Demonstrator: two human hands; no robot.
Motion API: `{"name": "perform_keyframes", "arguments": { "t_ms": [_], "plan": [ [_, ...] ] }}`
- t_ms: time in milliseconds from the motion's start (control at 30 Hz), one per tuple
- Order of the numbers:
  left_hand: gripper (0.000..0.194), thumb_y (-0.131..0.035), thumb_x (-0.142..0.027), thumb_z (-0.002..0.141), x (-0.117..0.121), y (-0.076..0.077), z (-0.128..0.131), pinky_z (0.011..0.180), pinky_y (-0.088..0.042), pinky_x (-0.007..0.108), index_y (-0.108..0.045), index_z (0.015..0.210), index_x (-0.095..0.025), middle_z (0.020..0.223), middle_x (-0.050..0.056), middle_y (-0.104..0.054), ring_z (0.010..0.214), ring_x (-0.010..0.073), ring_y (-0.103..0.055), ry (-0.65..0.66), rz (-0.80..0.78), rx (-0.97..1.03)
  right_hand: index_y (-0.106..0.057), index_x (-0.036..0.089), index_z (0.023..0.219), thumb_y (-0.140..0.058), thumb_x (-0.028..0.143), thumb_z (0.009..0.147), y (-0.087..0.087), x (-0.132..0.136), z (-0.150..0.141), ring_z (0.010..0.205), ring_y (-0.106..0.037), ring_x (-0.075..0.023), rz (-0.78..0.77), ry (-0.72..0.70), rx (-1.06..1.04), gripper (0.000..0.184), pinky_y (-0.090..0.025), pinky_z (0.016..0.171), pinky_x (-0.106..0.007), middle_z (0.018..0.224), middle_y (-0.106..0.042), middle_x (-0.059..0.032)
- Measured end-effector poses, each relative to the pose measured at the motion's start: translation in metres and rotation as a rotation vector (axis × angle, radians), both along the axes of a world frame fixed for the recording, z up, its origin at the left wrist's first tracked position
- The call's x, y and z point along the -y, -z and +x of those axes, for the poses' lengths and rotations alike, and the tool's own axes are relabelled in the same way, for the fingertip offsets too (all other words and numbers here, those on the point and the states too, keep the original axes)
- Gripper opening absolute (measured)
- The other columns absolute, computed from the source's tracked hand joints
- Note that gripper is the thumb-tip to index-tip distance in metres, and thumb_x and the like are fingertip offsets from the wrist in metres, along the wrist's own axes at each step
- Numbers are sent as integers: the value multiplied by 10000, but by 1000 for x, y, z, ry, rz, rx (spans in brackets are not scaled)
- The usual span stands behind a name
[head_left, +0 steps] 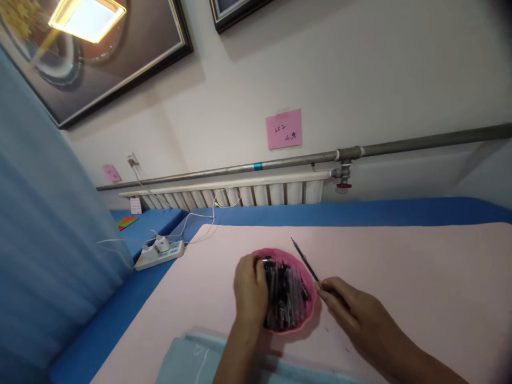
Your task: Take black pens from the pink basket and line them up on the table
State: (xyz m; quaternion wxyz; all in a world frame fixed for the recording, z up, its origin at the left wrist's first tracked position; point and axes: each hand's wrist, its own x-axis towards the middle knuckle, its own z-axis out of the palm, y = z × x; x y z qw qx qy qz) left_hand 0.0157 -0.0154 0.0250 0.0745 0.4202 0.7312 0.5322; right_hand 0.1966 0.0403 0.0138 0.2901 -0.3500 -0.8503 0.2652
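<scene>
"On the broad, matte, pale-pink sheet [400, 261], what could be going wrong?"

"The round, wavy-rimmed pink bowl [310, 320], apparently plastic, is standing there between the hands; a harder pull by the left hand [250, 288] could be tipping it. Its crowded load of slender black and clear pens or refills [286, 293] could then be spilling. The thin, dark, pen-like rod [304, 260] could be swinging or slipping, since the right hand [348, 304] is pinching only its lower end."

"How are the fingers lying?"

"The left ones are curling over the bowl's left rim; whether they are gripping anything, one cannot tell. The right ones are closing on the rod, whose tip is pointing away from the person and leftward."

"And the materials?"

"The sheet is lying smooth and flat; the bowl is curving to a scalloped edge; the load is mixing see-through tubes with opaque black; the rod is tapering finely."
</scene>
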Motion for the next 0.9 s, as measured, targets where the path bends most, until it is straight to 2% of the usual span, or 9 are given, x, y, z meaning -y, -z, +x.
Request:
{"name": "perform_keyframes", "arguments": {
  "t_ms": [67,200,333,533,600,633,733,800,900],
  "plan": [
    [209,-454,-202,789,-2,5,-20,841,-329,370,-650,860,-189,902,108,-615,898,256,-496,-84,-110,-182,-500,235,774,-347,356,880,-2,0,1,504,-537,-138,2,-4,-15,222,-414,488,-234,587,-573,22],
    [222,-486,-183,749,-5,15,-33,817,-302,398,-693,829,-191,962,135,-613,902,290,-465,-77,-299,-364,-501,228,767,-368,334,879,-3,0,2,525,-533,-135,12,-25,-13,204,-406,498,-235,610,-578,15],
    [206,-522,-197,727,-5,19,-28,797,-293,394,-715,792,-227,942,123,-617,894,290,-465,-51,-326,-383,-500,225,779,-367,334,888,-2,-1,3,555,-536,-135,-41,-58,9,204,-414,526,-242,641,-584,12],
    [172,-532,-160,707,-5,14,-30,810,-311,394,-690,722,-227,926,97,-624,914,279,-480,-77,-287,-322,-516,222,778,-392,326,873,-1,-1,4,542,-532,-132,-49,-66,8,188,-411,514,-234,628,-585,15],
    [129,-546,-178,709,-5,11,-31,813,-344,379,-665,735,-218,894,79,-624,902,253,-505,-73,-179,-164,-521,220,776,-392,328,872,-1,-1,3,545,-533,-133,-45,-70,12,193,-412,516,-234,634,-589,11],
    [104,-556,-203,715,-5,10,-31,792,-372,363,-651,754,-212,858,66,-624,865,232,-526,-49,-109,-15,-521,219,775,-388,324,875,-1,0,3,553,-535,-134,-41,-78,16,196,-413,520,-235,644,-593,7],
    [141,-628,-259,691,-4,5,-30,656,-440,280,-620,807,-180,720,17,-607,666,144,-560,92,104,608,-510,216,772,-371,297,886,-1,2,2,597,-548,-139,-15,-140,46,197,-411,534,-236,693,-608,-11],
    [215,-697,-222,634,-4,2,-29,594,-454,234,-616,822,-156,662,-6,-594,583,101,-555,175,220,941,-497,214,747,-359,283,891,0,5,1,606,-547,-141,16,-187,70,211,-404,532,-236,700,-606,-17],
    [259,-732,-139,589,-4,-4,-26,577,-479,206,-619,823,-138,651,-3,-612,573,88,-582,239,296,1155,-487,212,715,-357,275,892,1,8,-1,569,-530,-136,46,-220,94,228,-392,518,-231,655,-583,-7]
  ]
}}
